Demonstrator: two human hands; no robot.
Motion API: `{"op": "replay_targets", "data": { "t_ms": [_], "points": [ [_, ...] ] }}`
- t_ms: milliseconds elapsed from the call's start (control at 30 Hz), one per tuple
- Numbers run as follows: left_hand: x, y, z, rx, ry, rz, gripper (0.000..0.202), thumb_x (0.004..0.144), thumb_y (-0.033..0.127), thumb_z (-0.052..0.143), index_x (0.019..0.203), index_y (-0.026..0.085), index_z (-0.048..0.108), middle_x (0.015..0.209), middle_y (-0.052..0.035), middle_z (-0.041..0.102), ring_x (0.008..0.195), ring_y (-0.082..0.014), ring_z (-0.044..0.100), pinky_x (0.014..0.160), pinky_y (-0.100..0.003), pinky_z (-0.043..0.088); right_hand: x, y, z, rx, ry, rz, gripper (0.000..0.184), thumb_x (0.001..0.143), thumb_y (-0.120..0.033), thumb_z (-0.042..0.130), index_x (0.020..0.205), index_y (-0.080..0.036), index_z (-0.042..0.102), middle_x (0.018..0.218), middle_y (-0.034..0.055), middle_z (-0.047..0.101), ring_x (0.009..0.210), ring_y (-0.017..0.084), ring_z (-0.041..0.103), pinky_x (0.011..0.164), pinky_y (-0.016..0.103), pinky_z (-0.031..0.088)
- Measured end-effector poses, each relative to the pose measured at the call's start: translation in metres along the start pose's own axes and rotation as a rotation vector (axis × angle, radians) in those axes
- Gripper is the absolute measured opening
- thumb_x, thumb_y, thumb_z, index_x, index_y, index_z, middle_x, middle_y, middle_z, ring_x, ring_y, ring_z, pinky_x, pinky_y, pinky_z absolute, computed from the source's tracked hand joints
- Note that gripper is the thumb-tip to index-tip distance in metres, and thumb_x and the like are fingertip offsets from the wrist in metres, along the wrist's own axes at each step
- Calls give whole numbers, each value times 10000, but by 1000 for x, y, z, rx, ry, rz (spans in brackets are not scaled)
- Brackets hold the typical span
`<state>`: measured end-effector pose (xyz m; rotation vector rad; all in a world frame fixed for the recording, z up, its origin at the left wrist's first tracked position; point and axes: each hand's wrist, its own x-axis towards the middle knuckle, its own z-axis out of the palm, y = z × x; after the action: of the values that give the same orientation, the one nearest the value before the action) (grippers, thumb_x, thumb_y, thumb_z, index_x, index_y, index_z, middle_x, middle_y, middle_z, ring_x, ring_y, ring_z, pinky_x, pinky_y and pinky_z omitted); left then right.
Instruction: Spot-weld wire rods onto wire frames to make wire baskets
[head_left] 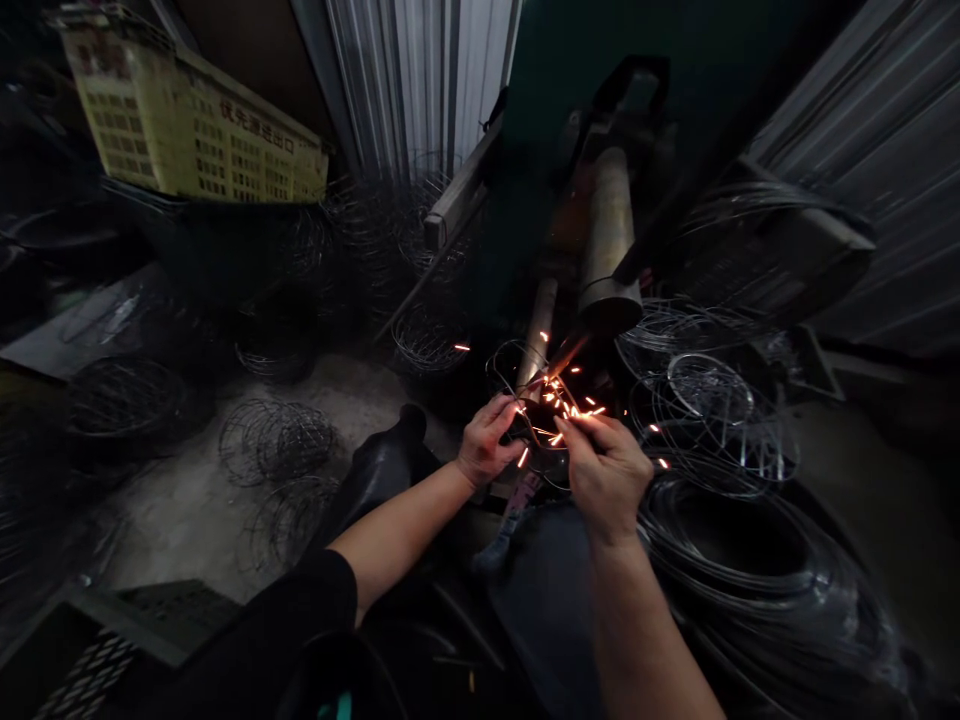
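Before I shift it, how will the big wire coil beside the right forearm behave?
The wire coil is probably heavy, given its many stacked loops. Its loosely fanned strands may flex and spread. The shine hints at slipperiness.

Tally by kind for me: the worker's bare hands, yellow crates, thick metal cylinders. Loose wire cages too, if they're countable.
Left hand and right hand: 2
Yellow crate: 1
Thick metal cylinder: 1
Wire cages: too tangled to count
Total without cages: 4
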<state>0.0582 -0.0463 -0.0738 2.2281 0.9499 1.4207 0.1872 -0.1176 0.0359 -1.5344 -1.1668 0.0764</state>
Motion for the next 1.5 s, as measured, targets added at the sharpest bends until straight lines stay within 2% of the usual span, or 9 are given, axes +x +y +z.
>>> {"op": "replay_targets", "data": {
  "t_ms": [200, 300, 467, 633, 800, 967, 1233, 1367, 1500],
  "points": [
    [0, 2, -8, -27, 5, -10, 526, 758, 287, 684, 1252, 158, 556, 1199, -121, 641, 1164, -244, 599, 1002, -398, 532, -27, 9, -30, 57, -81, 134, 231, 725, -377, 767, 864, -196, 729, 1094, 88, 668, 923, 225, 639, 751, 339, 529],
    [-1, 5, -16, -50, -3, -80, 578, 736, 305, 705, 1271, 150, 548, 1224, -118, 626, 1142, -242, 607, 1006, -402, 524, -41, 16, -39, 114, -156, 183, 183, 756, -356, 740, 854, -202, 735, 988, 75, 702, 893, 223, 654, 799, 359, 537],
    [4, 5, -22, -97, 20, -154, 629, 692, 334, 769, 1251, 136, 560, 1227, -129, 628, 1138, -253, 610, 1002, -423, 520, -33, 12, -27, 145, -183, 107, 134, 806, -321, 680, 832, -201, 732, 892, 59, 708, 822, 212, 657, 798, 361, 538],
    [14, -5, -17, -127, 54, -201, 672, 633, 308, 819, 1232, 121, 578, 1213, -145, 639, 1115, -268, 625, 991, -438, 523, -12, 4, -16, 120, -190, 39, 124, 815, -303, 656, 801, -197, 720, 863, 49, 705, 800, 198, 652, 763, 319, 525],
    [21, -8, -11, -167, 43, -251, 678, 592, 285, 844, 1209, 138, 603, 1218, -139, 644, 1132, -274, 616, 1024, -439, 495, 0, 8, -11, 77, -171, 72, 175, 789, -356, 659, 748, -195, 715, 815, 50, 706, 752, 203, 652, 730, 322, 523],
    [20, 0, -9, -277, 6, -309, 708, 580, 312, 860, 1213, 123, 605, 1200, -144, 645, 1129, -279, 610, 1040, -428, 476, 2, 4, -14, 40, -132, 113, 214, 786, -400, 670, 775, -195, 727, 812, 51, 709, 746, 204, 652, 724, 326, 528],
    [16, 17, -20, -594, -50, -554, 693, 531, 269, 885, 1171, 148, 649, 1141, -91, 643, 1062, -251, 617, 1003, -388, 490, -35, 7, -49, 20, -147, 166, 248, 738, -395, 743, 879, -192, 722, 1181, 106, 659, 945, 246, 657, 731, 337, 545],
    [15, 19, -23, -817, -10, -870, 831, 483, 243, 905, 1246, 114, 604, 1025, -94, 681, 896, -214, 651, 867, -361, 553, -38, 5, -45, 28, -171, 87, 180, 782, -362, 691, 847, -199, 733, 1064, 96, 702, 983, 252, 657, 843, 379, 537],
    [19, 14, -23, -892, 4, -968, 860, 461, 198, 905, 1263, 132, 601, 1004, -76, 692, 790, -167, 654, 749, -295, 569, -21, 2, -31, 42, -198, 52, 171, 806, -349, 653, 812, -200, 736, 933, 81, 722, 863, 231, 678, 821, 369, 543]
  ]
}}
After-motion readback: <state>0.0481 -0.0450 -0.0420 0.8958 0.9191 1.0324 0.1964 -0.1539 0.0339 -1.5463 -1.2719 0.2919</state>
